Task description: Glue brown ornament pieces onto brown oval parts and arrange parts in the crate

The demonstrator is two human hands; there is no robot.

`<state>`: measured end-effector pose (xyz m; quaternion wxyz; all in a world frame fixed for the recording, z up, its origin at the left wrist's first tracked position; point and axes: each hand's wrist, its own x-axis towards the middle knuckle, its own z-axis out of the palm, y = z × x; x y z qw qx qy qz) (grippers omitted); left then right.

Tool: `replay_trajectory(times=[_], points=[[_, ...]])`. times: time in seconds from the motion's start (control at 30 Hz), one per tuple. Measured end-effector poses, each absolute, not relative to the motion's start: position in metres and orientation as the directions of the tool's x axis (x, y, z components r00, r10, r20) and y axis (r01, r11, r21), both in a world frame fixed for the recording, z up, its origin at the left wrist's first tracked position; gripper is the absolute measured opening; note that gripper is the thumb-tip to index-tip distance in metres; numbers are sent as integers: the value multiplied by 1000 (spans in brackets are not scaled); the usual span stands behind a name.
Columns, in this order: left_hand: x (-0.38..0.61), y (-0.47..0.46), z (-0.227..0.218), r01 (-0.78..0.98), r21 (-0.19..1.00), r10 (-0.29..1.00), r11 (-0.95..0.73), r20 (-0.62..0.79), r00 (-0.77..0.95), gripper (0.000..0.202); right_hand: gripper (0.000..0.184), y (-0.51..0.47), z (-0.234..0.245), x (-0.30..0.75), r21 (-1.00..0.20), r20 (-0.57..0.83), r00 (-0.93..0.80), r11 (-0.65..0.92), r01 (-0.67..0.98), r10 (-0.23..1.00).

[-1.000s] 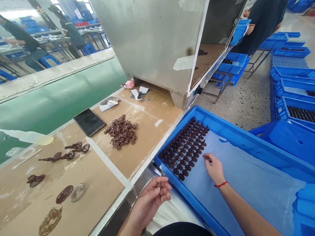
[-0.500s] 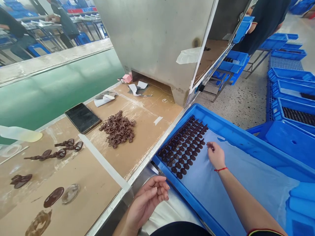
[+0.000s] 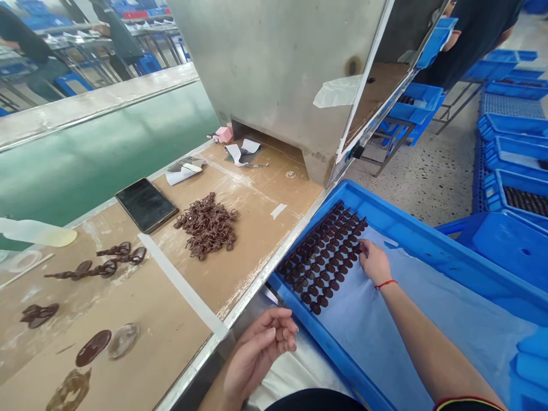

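Observation:
My right hand (image 3: 374,261) rests inside the blue tray (image 3: 406,228), fingers curled at the edge of the rows of small brown parts (image 3: 323,257) laid out on light blue paper (image 3: 398,325). Its fingertips touch the far end of the last row; whether they pinch a part is hidden. My left hand (image 3: 259,348) hovers palm up near my lap, beside the tray's near corner, fingers loosely curled with nothing seen in them. A loose pile of brown parts (image 3: 208,224) lies on the brown worktable (image 3: 252,228).
A dark phone (image 3: 146,204) lies left of the pile. Brown moulded pieces (image 3: 109,262) and discs (image 3: 92,347) lie along the table's left. A metal housing (image 3: 278,68) stands behind. Stacked blue crates (image 3: 511,171) fill the right, and other people work further back.
My right hand has moved away from me along the edge of the rows, toward the tray's far end. The left hand has barely moved. The view has shifted slightly.

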<state>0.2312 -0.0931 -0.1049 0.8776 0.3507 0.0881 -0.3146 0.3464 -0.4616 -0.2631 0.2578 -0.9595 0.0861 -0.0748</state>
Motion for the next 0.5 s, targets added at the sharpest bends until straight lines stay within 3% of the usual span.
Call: replay_trajectory(times=[0.3,0.5], points=[[230,-93,-108,608,542,-509,580,-342,790,28,22,-457,-264,344,-503,100,965,-849,-161,-243],[218,-101,-111,587,527,-464,615,-360,809,32,29,-450,-226,334,-640,208,912,-754,-147,-354]])
